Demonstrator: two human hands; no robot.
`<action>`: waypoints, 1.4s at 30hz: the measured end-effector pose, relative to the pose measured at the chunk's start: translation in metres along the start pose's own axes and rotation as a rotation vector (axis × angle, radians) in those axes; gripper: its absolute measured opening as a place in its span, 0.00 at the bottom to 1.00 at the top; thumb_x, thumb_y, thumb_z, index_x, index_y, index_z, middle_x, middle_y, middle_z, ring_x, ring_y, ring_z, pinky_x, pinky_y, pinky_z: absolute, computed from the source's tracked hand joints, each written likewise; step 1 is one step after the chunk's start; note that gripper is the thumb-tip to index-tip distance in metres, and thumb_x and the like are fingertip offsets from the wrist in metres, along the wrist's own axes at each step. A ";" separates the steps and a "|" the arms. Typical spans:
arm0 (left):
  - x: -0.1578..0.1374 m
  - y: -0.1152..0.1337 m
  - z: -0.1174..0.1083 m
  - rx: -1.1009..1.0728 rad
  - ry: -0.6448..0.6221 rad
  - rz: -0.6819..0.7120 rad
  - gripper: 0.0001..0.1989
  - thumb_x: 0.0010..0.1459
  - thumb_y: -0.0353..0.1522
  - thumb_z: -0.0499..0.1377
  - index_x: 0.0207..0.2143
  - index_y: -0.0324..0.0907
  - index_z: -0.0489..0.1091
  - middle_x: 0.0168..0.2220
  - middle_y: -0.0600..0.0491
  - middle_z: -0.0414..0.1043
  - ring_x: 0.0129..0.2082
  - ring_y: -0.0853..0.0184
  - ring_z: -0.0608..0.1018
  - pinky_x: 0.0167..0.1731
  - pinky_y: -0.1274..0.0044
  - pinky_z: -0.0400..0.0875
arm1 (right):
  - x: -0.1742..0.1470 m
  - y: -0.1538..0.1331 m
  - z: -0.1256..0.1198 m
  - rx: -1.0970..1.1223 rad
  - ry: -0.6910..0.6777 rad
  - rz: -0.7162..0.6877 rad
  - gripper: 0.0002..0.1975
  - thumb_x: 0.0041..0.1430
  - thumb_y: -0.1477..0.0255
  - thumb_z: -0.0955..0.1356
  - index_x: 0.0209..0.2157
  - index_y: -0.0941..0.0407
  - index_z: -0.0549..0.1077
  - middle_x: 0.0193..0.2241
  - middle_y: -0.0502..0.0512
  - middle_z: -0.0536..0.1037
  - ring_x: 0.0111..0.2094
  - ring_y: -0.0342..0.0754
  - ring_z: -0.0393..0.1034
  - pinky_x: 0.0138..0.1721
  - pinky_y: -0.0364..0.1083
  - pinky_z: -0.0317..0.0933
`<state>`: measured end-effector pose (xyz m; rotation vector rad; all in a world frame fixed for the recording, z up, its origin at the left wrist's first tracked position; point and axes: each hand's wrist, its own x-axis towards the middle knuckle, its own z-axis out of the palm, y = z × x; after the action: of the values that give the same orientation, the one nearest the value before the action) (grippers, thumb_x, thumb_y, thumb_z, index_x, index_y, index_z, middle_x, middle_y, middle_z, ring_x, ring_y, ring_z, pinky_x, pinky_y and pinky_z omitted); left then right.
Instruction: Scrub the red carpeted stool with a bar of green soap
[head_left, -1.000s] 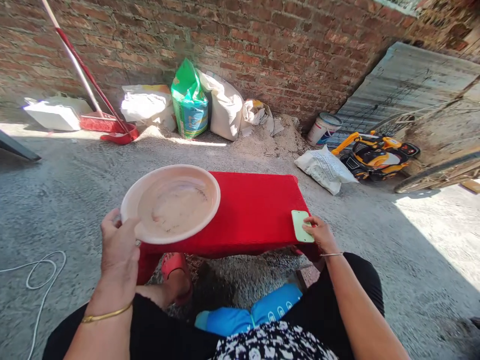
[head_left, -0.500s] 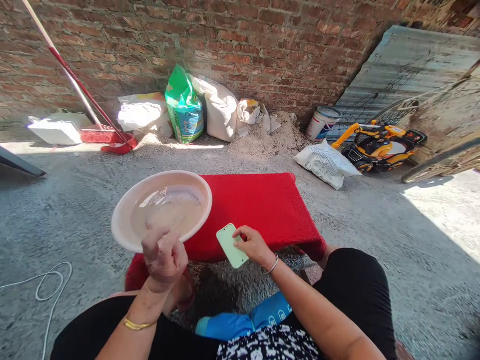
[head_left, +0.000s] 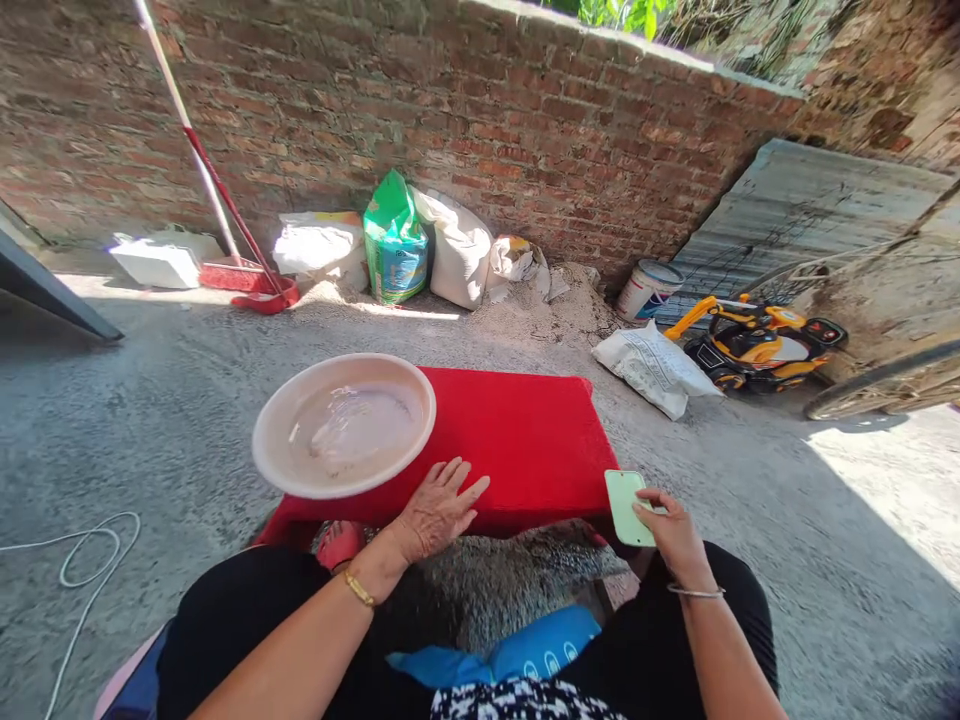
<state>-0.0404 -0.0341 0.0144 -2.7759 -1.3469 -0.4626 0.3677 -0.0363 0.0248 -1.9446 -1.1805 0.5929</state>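
My left hand [head_left: 441,508], fingers spread and holding nothing, is at the near edge of a low table covered with a red cloth [head_left: 517,420]. Just left of it stands a pale pink basin [head_left: 271,455] with water in it, on the table's left end. Off the table's right front corner, my right hand [head_left: 671,530] pinches a thin, light green rectangular plate with rounded corners and small holes [head_left: 627,506]. The plate is tilted, its far end pointing away from me.
Along the brick wall [head_left: 525,130] stand a green bag [head_left: 394,240], pale sacks [head_left: 459,250] and a bucket [head_left: 649,290]. A white sack [head_left: 652,365] and a toy excavator [head_left: 765,345] lie to the right. A red dustpan [head_left: 266,298] leans at left; a white cable [head_left: 97,560] loops on the floor.
My left hand has moved from the basin's near rim rightward to the cloth, its curled fingers now spread. My right hand has carried the green plate to the right. The view has tilted up.
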 end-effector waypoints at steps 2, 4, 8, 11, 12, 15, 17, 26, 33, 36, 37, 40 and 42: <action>-0.007 -0.011 0.008 0.022 -0.055 -0.071 0.31 0.56 0.39 0.62 0.62 0.52 0.61 0.63 0.43 0.60 0.64 0.49 0.60 0.59 0.55 0.55 | -0.002 0.002 0.004 0.155 -0.032 0.096 0.20 0.34 0.58 0.72 0.31 0.53 0.72 0.22 0.49 0.74 0.19 0.48 0.68 0.20 0.47 0.62; -0.013 -0.021 0.014 0.052 -0.098 -0.122 0.35 0.52 0.43 0.64 0.62 0.54 0.60 0.65 0.43 0.56 0.65 0.47 0.57 0.60 0.54 0.53 | -0.007 -0.002 0.016 0.317 -0.100 0.181 0.23 0.33 0.58 0.73 0.33 0.53 0.72 0.21 0.49 0.73 0.19 0.49 0.69 0.21 0.48 0.63; -0.017 -0.025 0.016 0.106 -0.107 -0.162 0.38 0.51 0.46 0.65 0.63 0.52 0.60 0.65 0.41 0.56 0.65 0.48 0.58 0.62 0.55 0.50 | -0.014 -0.008 0.044 0.460 -0.193 0.196 0.24 0.32 0.57 0.74 0.33 0.53 0.71 0.20 0.49 0.73 0.19 0.49 0.67 0.21 0.48 0.63; -0.014 -0.019 0.011 0.139 -0.128 -0.170 0.37 0.52 0.47 0.63 0.63 0.50 0.61 0.65 0.39 0.56 0.65 0.48 0.58 0.62 0.56 0.49 | -0.013 -0.002 0.053 0.435 -0.161 0.142 0.24 0.35 0.55 0.73 0.33 0.55 0.72 0.20 0.49 0.72 0.21 0.47 0.66 0.22 0.46 0.62; -0.013 -0.018 0.010 0.151 -0.139 -0.172 0.36 0.52 0.47 0.63 0.63 0.49 0.61 0.65 0.39 0.56 0.65 0.48 0.58 0.62 0.56 0.49 | -0.012 0.001 0.054 0.418 -0.143 0.123 0.24 0.35 0.54 0.73 0.33 0.55 0.72 0.21 0.49 0.72 0.21 0.46 0.65 0.23 0.46 0.62; -0.010 -0.017 0.010 0.179 -0.159 -0.172 0.35 0.54 0.48 0.61 0.63 0.48 0.61 0.65 0.39 0.55 0.65 0.48 0.57 0.62 0.57 0.47 | -0.008 0.011 0.055 0.395 -0.125 0.088 0.26 0.38 0.53 0.72 0.34 0.57 0.73 0.24 0.50 0.73 0.23 0.44 0.64 0.25 0.45 0.61; -0.010 -0.019 0.012 0.184 -0.159 -0.167 0.35 0.54 0.48 0.60 0.62 0.47 0.62 0.65 0.39 0.56 0.65 0.48 0.58 0.62 0.57 0.48 | -0.007 0.013 0.054 0.397 -0.129 0.078 0.25 0.39 0.53 0.72 0.35 0.57 0.74 0.24 0.50 0.72 0.23 0.43 0.62 0.25 0.44 0.60; -0.009 -0.023 0.016 0.182 -0.109 -0.163 0.36 0.53 0.49 0.61 0.62 0.49 0.62 0.64 0.42 0.57 0.65 0.49 0.59 0.62 0.57 0.49 | -0.007 0.003 0.051 0.411 -0.170 0.042 0.19 0.41 0.59 0.71 0.34 0.57 0.74 0.24 0.49 0.72 0.23 0.42 0.62 0.23 0.42 0.58; -0.009 -0.022 0.017 0.201 -0.120 -0.171 0.36 0.51 0.49 0.63 0.61 0.49 0.63 0.64 0.41 0.58 0.64 0.48 0.59 0.62 0.57 0.50 | -0.006 0.005 0.054 0.353 -0.181 0.022 0.20 0.42 0.57 0.69 0.34 0.56 0.74 0.23 0.49 0.70 0.22 0.42 0.60 0.23 0.42 0.56; -0.010 -0.022 0.018 0.194 -0.114 -0.173 0.37 0.51 0.49 0.63 0.61 0.49 0.63 0.64 0.41 0.57 0.64 0.48 0.59 0.62 0.57 0.49 | -0.007 0.002 0.054 0.289 -0.186 0.012 0.20 0.43 0.57 0.68 0.35 0.56 0.74 0.23 0.49 0.70 0.22 0.42 0.60 0.23 0.42 0.56; -0.010 -0.022 0.018 0.193 -0.113 -0.174 0.37 0.51 0.50 0.63 0.61 0.49 0.63 0.64 0.41 0.57 0.64 0.49 0.59 0.62 0.57 0.49 | -0.007 0.000 0.053 0.261 -0.187 0.009 0.20 0.43 0.57 0.67 0.35 0.57 0.74 0.23 0.49 0.71 0.22 0.43 0.60 0.23 0.42 0.55; -0.011 -0.021 0.020 0.185 -0.119 -0.182 0.38 0.51 0.51 0.62 0.62 0.50 0.62 0.65 0.42 0.57 0.65 0.49 0.58 0.63 0.57 0.48 | -0.011 -0.008 0.050 0.163 -0.178 0.011 0.20 0.43 0.58 0.65 0.35 0.56 0.74 0.22 0.48 0.71 0.22 0.44 0.61 0.23 0.43 0.55; -0.012 -0.021 0.022 0.179 -0.117 -0.185 0.38 0.50 0.52 0.62 0.62 0.51 0.61 0.65 0.43 0.56 0.65 0.50 0.58 0.63 0.58 0.48 | -0.013 -0.015 0.049 0.087 -0.172 0.006 0.20 0.43 0.58 0.64 0.36 0.56 0.74 0.21 0.48 0.70 0.22 0.45 0.62 0.24 0.43 0.55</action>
<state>-0.0583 -0.0266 -0.0119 -2.5821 -1.5924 -0.1745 0.3193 -0.0259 0.0076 -1.8538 -1.2328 0.8147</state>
